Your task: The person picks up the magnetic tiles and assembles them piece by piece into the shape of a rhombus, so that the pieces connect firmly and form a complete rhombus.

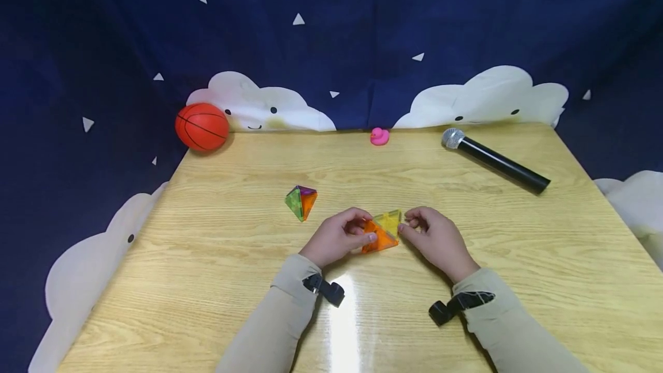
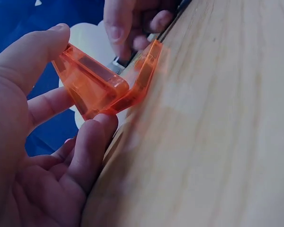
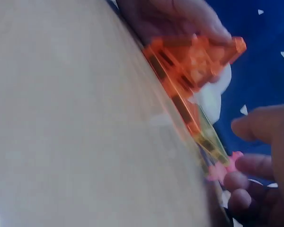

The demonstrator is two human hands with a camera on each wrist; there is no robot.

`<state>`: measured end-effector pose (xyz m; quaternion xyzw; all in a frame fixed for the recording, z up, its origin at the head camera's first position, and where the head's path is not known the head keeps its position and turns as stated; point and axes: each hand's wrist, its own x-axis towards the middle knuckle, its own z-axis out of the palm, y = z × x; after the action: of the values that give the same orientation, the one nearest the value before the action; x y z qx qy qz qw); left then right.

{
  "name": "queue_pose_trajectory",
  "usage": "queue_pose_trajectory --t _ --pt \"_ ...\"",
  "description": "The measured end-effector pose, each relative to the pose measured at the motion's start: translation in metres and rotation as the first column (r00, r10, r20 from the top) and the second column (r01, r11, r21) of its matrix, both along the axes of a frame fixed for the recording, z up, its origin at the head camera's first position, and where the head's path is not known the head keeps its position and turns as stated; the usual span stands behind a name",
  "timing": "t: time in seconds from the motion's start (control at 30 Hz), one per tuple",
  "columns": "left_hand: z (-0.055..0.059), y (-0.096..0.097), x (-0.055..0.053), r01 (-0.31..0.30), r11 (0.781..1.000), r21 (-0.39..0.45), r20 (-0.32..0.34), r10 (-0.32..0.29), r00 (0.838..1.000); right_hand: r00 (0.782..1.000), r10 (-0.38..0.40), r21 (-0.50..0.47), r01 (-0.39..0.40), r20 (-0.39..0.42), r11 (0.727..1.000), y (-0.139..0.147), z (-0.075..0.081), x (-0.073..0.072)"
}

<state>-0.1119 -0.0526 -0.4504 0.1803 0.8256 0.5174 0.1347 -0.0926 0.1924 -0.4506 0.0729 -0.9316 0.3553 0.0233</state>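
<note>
My left hand (image 1: 334, 239) pinches a translucent orange triangular magnetic tile (image 2: 94, 82) between thumb and fingers, tilted up from the table. A second orange triangular tile (image 1: 384, 240) lies low against it on the tabletop. Flat beside the orange ones is a yellow triangular tile (image 1: 389, 222), its edge touching the low orange tile. My right hand (image 1: 439, 242) is just right of the yellow tile, with fingers loosely bent. In the right wrist view, its thumb (image 3: 255, 124) stands apart from the tiles, and nothing shows in its grasp.
A small built tile piece (image 1: 301, 202) in green, purple and orange sits left of my hands. Farther back are a red toy basketball (image 1: 202, 126), a pink rubber duck (image 1: 380, 136) and a black microphone (image 1: 499, 161). The wooden table (image 1: 207, 281) meets a dark blue curtain.
</note>
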Motion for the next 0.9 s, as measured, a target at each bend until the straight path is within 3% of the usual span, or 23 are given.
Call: queue_pose_trajectory --t 0.13,0.23,0.43,0.6,0.9 --pt "-0.002 0.001 -0.001 0.0 0.999 0.041 0.024 -0.001 1.0 0.999 0.006 0.112 -0.011 0.052 0.994 -0.003 0.003 -0.011" --pt "-0.003 0.001 -0.001 0.003 0.999 0.048 0.042 -0.005 0.999 0.996 0.009 0.134 -0.021 0.084 0.991 -0.005 0.003 -0.013" --pt "0.0 0.0 -0.001 0.0 0.999 0.037 0.048 -0.002 0.999 0.998 -0.009 -0.037 0.012 0.064 0.999 -0.006 -0.002 -0.006" --pt "0.001 -0.001 -0.001 0.005 0.999 0.045 0.058 -0.008 0.998 0.999 0.008 -0.211 0.0 0.037 0.978 -0.011 -0.005 0.003" --pt "0.0 -0.001 -0.001 0.008 1.0 0.004 0.033 -0.008 0.999 0.996 0.057 -0.254 -0.071 -0.062 0.965 -0.017 -0.011 0.011"
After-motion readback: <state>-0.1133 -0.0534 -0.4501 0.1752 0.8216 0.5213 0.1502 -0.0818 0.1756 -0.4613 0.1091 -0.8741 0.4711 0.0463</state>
